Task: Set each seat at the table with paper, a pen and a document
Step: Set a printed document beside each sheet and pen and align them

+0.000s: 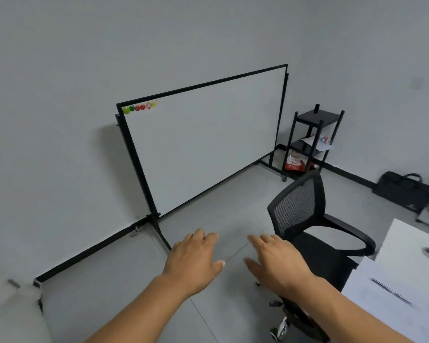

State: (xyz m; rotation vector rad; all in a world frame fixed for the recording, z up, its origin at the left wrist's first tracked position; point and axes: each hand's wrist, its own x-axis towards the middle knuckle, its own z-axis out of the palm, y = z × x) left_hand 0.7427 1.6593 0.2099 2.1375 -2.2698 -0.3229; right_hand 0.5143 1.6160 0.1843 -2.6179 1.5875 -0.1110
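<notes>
My fingers (203,237) are spread and hold nothing on both the left hand (192,263) and right hand (278,262), hovering over the floor beside the mesh office chair (307,219). Paper (382,293) already lies on the worktop (411,243) at right; I judge I'm between seats and must turn back for supplies.

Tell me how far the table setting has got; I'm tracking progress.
One seat looks partly set: paper with a pen lies on the table by the chair. Left hand and right hand hold nothing. Other seats are out of view.
</notes>
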